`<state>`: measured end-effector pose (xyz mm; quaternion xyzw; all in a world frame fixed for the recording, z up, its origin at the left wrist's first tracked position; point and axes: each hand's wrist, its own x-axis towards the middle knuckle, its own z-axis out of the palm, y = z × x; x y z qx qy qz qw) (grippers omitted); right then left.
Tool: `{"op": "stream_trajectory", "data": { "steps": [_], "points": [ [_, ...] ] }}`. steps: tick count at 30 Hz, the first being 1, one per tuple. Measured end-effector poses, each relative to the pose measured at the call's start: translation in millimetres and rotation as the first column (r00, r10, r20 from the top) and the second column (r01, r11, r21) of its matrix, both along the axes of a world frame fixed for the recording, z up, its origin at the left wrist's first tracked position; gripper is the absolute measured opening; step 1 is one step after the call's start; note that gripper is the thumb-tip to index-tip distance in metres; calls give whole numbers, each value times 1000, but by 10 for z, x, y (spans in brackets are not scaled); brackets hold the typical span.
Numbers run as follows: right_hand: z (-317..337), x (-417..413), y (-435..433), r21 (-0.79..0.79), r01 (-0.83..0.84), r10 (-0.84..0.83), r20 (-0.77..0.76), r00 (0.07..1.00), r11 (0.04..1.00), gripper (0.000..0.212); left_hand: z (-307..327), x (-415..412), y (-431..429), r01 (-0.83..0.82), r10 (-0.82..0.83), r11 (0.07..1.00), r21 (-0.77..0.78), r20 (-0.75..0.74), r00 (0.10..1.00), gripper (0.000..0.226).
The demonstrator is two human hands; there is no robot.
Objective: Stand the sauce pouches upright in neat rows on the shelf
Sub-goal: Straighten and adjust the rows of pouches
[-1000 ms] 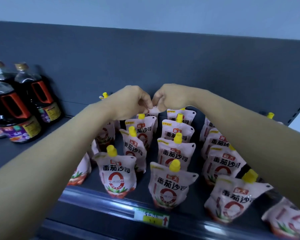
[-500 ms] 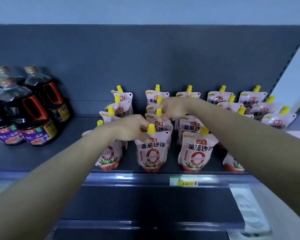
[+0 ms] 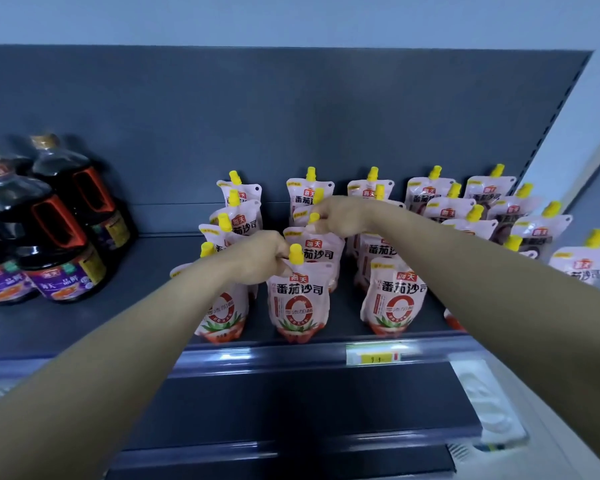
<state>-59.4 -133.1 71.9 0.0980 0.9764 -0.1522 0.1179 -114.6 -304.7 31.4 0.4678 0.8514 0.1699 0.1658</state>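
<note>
About twenty sauce pouches (image 3: 297,303), at least four dark bottles (image 3: 66,271) and one price tag (image 3: 374,357).

White pouches (image 3: 392,299) with a red ring, dark lettering and yellow caps stand upright in rows running back along the grey shelf (image 3: 84,323). My left fingers (image 3: 274,261) pinch the front pouch (image 3: 298,306) at its top corner. My right fingers (image 3: 328,216) hold the second pouch (image 3: 323,252), just behind it, near its cap.
</note>
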Motion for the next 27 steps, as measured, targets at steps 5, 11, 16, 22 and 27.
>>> {"op": "stream_trajectory", "data": {
  "steps": [5, 11, 16, 22, 27],
  "points": [
    [-2, -139, 14, -19, -45, 45, -8, 999, 999, 28, 21, -20, 19, 24, -24, 1000, 7, 25, 999, 14],
    [43, -245, 29, -32, -125, 126, 64, 990, 992, 15, 374, -91, -155, 2, -43, 990, 143, 283, 958, 12],
    [369, -237, 203, -162, -24, 42, 108, 993, 987, 41, 509, -231, -105, -114, 78, 974, 196, 184, 980, 19],
    [419, -418, 415, 70, 58, -44, -183, 982, 996, 39, 347, -261, 208, -84, 83, 994, 70, 15, 996, 26],
    [158, -608, 470, 60, 6, -8, 30, 1000, 998, 49, 192, -381, 414, -35, 34, 999, -14, -63, 997, 8]
  ]
}}
